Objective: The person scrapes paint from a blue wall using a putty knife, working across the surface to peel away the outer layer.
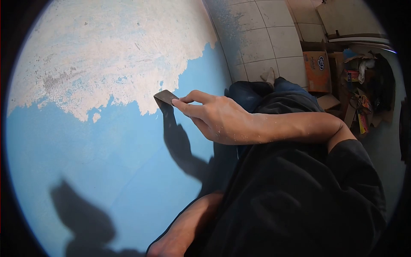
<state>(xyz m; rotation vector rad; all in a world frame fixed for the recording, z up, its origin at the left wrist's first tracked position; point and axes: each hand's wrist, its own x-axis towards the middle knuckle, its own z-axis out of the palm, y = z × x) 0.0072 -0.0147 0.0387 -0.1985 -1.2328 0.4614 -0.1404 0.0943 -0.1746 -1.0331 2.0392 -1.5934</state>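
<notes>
My right hand [214, 115] reaches across from the right and pinches a flat, dark grey scraper [167, 97] between thumb and fingers. The scraper's edge is at the wall, where blue paint [107, 150] meets a pale, patchy bare area [115, 51] with a ragged border. White specks dot my right hand and wrist. At the bottom edge, my left forearm and part of my left hand [165, 247] are close to the blue wall; the fingers are out of frame. Dark shadows of my arm and head fall on the blue paint.
Dust and blue flecks lie on the tiled floor [261, 38] beside the wall. My legs and a foot [269, 76] are at the top centre. An orange cardboard box [317, 79] stands at the right, near another box with assorted packets and bags [364, 103].
</notes>
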